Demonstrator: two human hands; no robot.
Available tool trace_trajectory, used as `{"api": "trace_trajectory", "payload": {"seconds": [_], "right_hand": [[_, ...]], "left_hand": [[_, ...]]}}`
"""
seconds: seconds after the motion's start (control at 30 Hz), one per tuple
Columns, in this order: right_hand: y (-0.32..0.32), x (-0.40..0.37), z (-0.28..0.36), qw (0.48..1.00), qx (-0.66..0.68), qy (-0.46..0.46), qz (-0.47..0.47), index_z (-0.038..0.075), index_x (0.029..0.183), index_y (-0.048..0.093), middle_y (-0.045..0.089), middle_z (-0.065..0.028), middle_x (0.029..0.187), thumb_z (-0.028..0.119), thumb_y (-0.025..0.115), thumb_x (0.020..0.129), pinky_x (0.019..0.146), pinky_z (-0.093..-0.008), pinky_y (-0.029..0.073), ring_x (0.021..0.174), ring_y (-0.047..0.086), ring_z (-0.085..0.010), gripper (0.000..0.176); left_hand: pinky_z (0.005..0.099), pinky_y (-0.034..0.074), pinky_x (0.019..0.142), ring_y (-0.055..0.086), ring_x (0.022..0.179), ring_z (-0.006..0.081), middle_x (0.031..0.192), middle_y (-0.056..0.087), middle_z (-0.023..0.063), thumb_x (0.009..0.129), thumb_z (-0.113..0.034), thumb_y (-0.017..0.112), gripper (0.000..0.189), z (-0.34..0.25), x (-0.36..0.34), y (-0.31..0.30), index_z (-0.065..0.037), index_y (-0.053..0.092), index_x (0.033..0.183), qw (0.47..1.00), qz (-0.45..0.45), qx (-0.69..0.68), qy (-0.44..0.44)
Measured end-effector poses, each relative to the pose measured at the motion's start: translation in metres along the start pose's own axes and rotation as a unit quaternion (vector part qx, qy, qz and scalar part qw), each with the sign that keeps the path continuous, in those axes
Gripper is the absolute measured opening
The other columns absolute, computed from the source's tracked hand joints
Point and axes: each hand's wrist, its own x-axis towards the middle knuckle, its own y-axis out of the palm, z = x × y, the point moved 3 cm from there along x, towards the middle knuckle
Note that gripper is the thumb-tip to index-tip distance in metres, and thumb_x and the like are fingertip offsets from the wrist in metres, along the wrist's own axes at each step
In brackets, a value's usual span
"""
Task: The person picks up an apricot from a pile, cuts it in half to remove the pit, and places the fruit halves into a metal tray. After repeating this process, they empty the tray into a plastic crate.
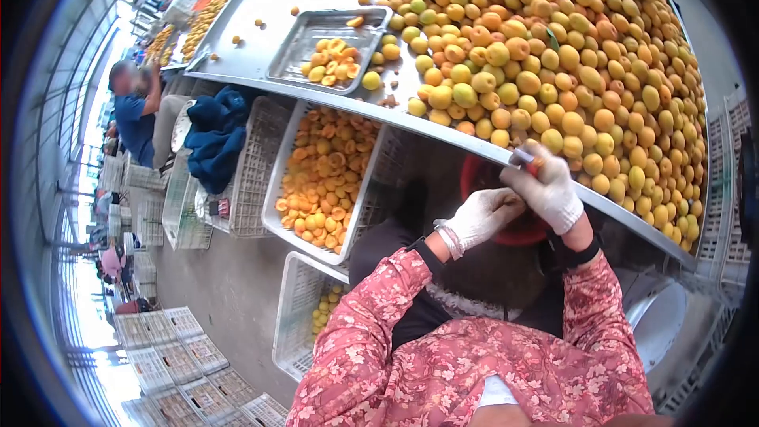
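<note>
My right hand (549, 192), in a white glove, is closed around a small tool (525, 158) with a pale, purplish end and a reddish-orange part; its kind is not plain. Close beside it, my gloved left hand (477, 221) has its fingertips pressed together, and what they hold, if anything, is hidden. Both hands are just in front of the table's metal edge, over a red tub (478, 176) whose contents are mostly covered. A big heap of whole apricots (553, 63) lies on the table beyond them.
A metal tray (292, 54) with halved apricots (330, 62) sits on the table (245, 59). Below, a white crate (273, 182) holds many more halves. Another crate (288, 324) has yellowish fruit. Stacked crates (178, 356) and a seated person (134, 122) are at left.
</note>
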Motion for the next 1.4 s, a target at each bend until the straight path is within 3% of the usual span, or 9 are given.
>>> {"api": "trace_trajectory", "payload": {"seconds": [0.13,0.17,0.4,0.6,0.77,0.87,0.93,1.13,1.4], "right_hand": [[0.002,-0.01,-0.003,0.99,-0.055,-0.005,0.13,0.003,0.11,0.06,0.068,-0.0135,0.092,0.02,0.076,0.079,0.082,-0.0335,0.052,0.086,0.067,-0.0238,0.039],[-0.003,-0.009,-0.011,0.992,-0.038,0.028,0.117,0.004,0.111,0.06,0.068,-0.0132,0.09,0.021,0.076,0.079,0.081,-0.0334,0.052,0.086,0.067,-0.0236,0.04],[-0.018,-0.001,-0.008,0.975,-0.215,-0.04,0.034,0.006,0.11,0.059,0.067,-0.0192,0.081,0.018,0.073,0.081,0.068,-0.0396,0.053,0.079,0.069,-0.0354,0.035],[-0.019,0.001,0.005,0.982,0.118,0.151,-0.007,0.002,0.101,0.062,0.065,-0.0042,0.079,0.013,0.071,0.085,0.066,-0.0273,0.049,0.073,0.061,-0.0121,0.022],[-0.024,0.013,-0.014,0.996,0.021,0.035,-0.075,0.002,0.097,0.061,0.063,-0.0067,0.077,0.014,0.07,0.086,0.068,-0.0276,0.049,0.072,0.059,-0.0113,0.018],[-0.024,0.015,-0.018,0.996,0.032,0.033,-0.075,0.001,0.098,0.061,0.064,-0.0096,0.077,0.014,0.07,0.086,0.07,-0.0294,0.05,0.073,0.061,-0.0137,0.019],[-0.019,0.016,-0.021,0.998,0.013,0.035,-0.055,0.001,0.1,0.06,0.065,-0.0091,0.078,0.014,0.071,0.086,0.069,-0.0309,0.051,0.072,0.062,-0.0154,0.022],[-0.015,0.021,-0.013,0.998,-0.019,0.006,-0.054,0.001,0.1,0.059,0.063,-0.0125,0.072,0.012,0.071,0.086,0.064,-0.0322,0.051,0.065,0.064,-0.019,0.021],[-0.008,0.034,-0.019,0.995,-0.042,-0.042,-0.074,0.002,0.099,0.06,0.062,-0.0163,0.07,0.012,0.072,0.084,0.058,-0.0356,0.051,0.064,0.066,-0.0325,0.022]], "left_hand": [[0.0356,0.052,0.079,0.067,0.085,0.0212,0.092,0.07,0.011,0.09,-0.022,0.063,0.025,-0.007,0.001,-0.008,-0.004,0.064,0.109,0.981,-0.043,0.134,0.134],[0.0279,0.05,0.058,0.059,0.062,0.0114,0.081,0.063,0.0048,0.092,-0.019,0.062,0.028,-0.03,-0.007,-0.011,-0.005,0.061,0.116,0.997,0.026,0.056,0.04],[0.0199,0.042,0.052,0.048,0.061,0.0059,0.079,0.053,-0.0027,0.099,-0.025,0.052,0.037,-0.037,-0.028,-0.051,-0.003,0.055,0.129,0.986,0.081,-0.097,-0.11],[0.021,0.044,0.053,0.051,0.061,0.0061,0.08,0.054,-0.0011,0.097,-0.022,0.053,0.031,-0.045,-0.02,-0.042,-0.003,0.06,0.121,0.997,0.025,-0.064,-0.047],[0.0271,0.049,0.059,0.06,0.067,0.012,0.08,0.059,0.0029,0.096,-0.024,0.057,0.023,-0.051,-0.031,-0.091,-0.005,0.065,0.105,0.994,-0.06,0.066,-0.069],[0.0384,0.054,0.074,0.068,0.082,0.0286,0.088,0.067,0.0135,0.092,-0.024,0.06,0.021,-0.028,-0.052,-0.16,-0.007,0.068,0.1,0.87,-0.156,0.459,0.089],[0.0434,0.052,0.078,0.066,0.086,0.0374,0.091,0.067,0.0188,0.087,-0.022,0.062,0.02,-0.03,-0.065,-0.199,-0.008,0.069,0.099,0.794,-0.215,0.567,0.027],[0.0434,0.051,0.077,0.065,0.087,0.0351,0.093,0.066,0.0169,0.082,-0.02,0.065,0.021,-0.069,0.009,-0.25,-0.008,0.066,0.1,0.747,-0.233,0.612,0.114],[0.0445,0.053,0.075,0.068,0.089,0.0331,0.092,0.07,0.0164,0.091,-0.024,0.055,0.028,-0.038,0.117,-0.286,-0.012,0.067,0.113,0.589,-0.07,0.804,-0.055]]}}
